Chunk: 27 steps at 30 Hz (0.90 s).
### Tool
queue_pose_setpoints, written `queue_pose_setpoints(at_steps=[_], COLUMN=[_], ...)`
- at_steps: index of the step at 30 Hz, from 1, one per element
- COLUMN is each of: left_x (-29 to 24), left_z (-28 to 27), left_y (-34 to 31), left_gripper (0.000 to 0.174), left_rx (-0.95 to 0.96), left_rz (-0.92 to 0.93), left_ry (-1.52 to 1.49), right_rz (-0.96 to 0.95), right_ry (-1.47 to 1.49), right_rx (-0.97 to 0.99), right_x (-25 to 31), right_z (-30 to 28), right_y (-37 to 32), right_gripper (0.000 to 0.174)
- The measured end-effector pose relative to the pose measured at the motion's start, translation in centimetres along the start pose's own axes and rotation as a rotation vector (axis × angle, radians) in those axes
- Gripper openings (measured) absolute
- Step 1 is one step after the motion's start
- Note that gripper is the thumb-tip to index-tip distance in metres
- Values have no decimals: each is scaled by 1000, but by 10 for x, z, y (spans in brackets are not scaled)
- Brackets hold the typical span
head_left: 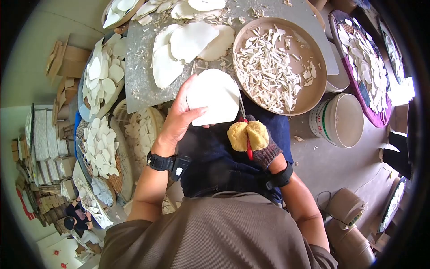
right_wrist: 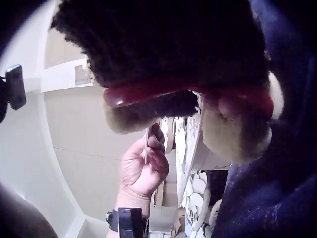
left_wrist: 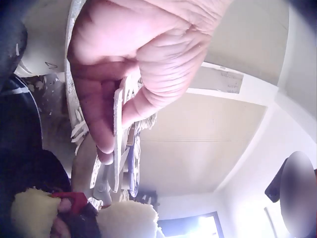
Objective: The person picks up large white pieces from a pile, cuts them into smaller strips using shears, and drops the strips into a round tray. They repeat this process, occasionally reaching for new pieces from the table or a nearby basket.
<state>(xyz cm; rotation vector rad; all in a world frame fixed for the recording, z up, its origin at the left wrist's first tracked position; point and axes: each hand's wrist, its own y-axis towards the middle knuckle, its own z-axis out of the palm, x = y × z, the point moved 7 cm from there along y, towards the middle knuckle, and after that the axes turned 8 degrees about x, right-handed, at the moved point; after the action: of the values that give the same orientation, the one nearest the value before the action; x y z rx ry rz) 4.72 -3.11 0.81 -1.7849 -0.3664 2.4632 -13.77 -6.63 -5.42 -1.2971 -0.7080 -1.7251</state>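
Observation:
My bare left hand (head_left: 178, 114) pinches a thin white slice (head_left: 214, 96) between thumb and fingers, above my lap. Edge-on in the left wrist view, the slice (left_wrist: 118, 144) shows as a narrow strip between thumb and fingertips. In a knitted glove, my right hand (head_left: 267, 152) grips red-handled shears (left_wrist: 101, 188), their handles wrapped in yellow foam (head_left: 236, 136). The shears' blades point up along the slice's right edge. In the right wrist view the dark glove (right_wrist: 163, 44) covers much of the red handles (right_wrist: 133, 94); the blades are hidden there.
A round tray (head_left: 320, 89) of cut white strips rests on the metal table (head_left: 136, 85), right of a pile of larger white slices (head_left: 190, 42). Baskets of slices (head_left: 101, 148) stand at left. A white bucket (head_left: 338, 120) stands on the floor at right.

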Motion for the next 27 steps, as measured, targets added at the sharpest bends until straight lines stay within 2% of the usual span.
queue_pose_setpoints(at_steps=[2, 4, 6, 7, 8, 9, 10, 12, 14, 17, 19, 22, 25, 27], left_x=[2, 7, 12, 15, 17, 9, 6, 11, 12, 10, 15, 15, 8, 8], left_z=[-2, -8, -16, -18, -19, -12, -10, -17, -18, -17, -25, -27, -22, -19], left_y=[-1, -1, 1, 1, 0, -1, -3, -2, -3, -4, -2, 0, -3, -2], left_gripper=[78, 76, 76, 76, 75, 75, 74, 73, 72, 72, 73, 73, 72, 72], left_rx=[-7, -41, -105, -124, -144, -153, -163, -128, -103, -93, -97, -122, -122, -117], left_rz=[-16, -8, 108, 118, 128, 92, 58, 81, 60, 7, 31, 83, 69, 93], left_ry=[-30, -68, 26, 35, 44, 17, -11, 46, 35, -17, 39, 20, 66, 35], right_rz=[-105, -101, -129, -160, -142, -125, -62, -47, -136, -315, -234, -261, -169, -185], right_ry=[-549, -429, -437, -508, -459, -410, -240, -289, -723, -985, -871, -836, -625, -661], right_rx=[65, 19, 6, 15, 15, 14, 6, 12, 35, 66, 65, 43, 78, 98], right_x=[14, 9, 12, 22, 19, 16, 0, -1, 36, 37, 21, 25, 6, 6], right_z=[7, 7, 10, 14, 12, 11, 7, 5, 13, 19, 16, 19, 13, 12], right_y=[1, 0, 1, 2, 3, 4, 6, 9, 9, 5, 6, 7, 9, 11], right_gripper=[21, 23, 25, 26, 26, 27, 28, 28, 27, 29, 31, 32, 31, 30])
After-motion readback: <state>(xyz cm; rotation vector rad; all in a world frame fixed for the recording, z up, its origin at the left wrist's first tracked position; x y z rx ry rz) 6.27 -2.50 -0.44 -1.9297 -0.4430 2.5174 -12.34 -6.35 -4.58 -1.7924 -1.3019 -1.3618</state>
